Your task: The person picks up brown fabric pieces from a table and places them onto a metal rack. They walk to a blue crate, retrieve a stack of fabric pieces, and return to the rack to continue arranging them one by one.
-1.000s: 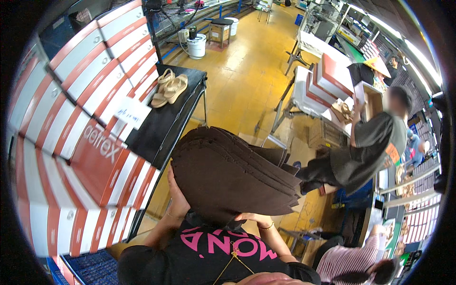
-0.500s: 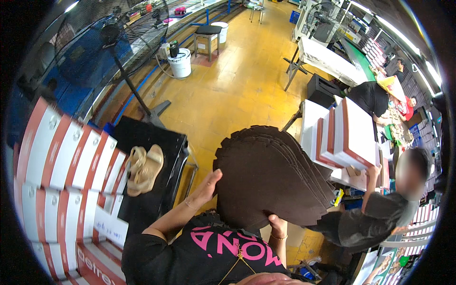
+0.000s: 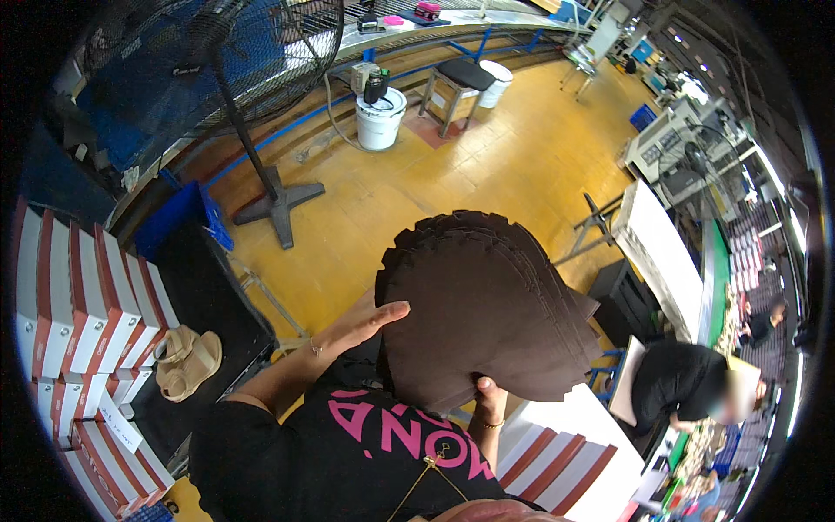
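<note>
A thick stack of dark brown sheets with notched, scalloped edges [image 3: 487, 313] is held up in front of my chest, its layers fanned at the right side. My left hand [image 3: 383, 318] grips the stack's left edge with the thumb against its face; the other fingers are mostly hidden. At the lower edge, my right hand [image 3: 490, 400] clasps the stack with the thumb in front and the fingers behind it. What the sheets are made of I cannot tell.
Red-and-white boxes [image 3: 74, 296] are piled at left beside beige sandals [image 3: 188, 364] on a black table [image 3: 174, 270]. A pedestal fan [image 3: 277, 204] and white bucket [image 3: 380, 130] stand ahead. More boxes [image 3: 557, 474] lie on a white table at lower right; a person in black [image 3: 683, 378] bends beyond.
My view has swung to the right with the stack still in both hands. The nearby person in the dark shirt at right has left the view.
</note>
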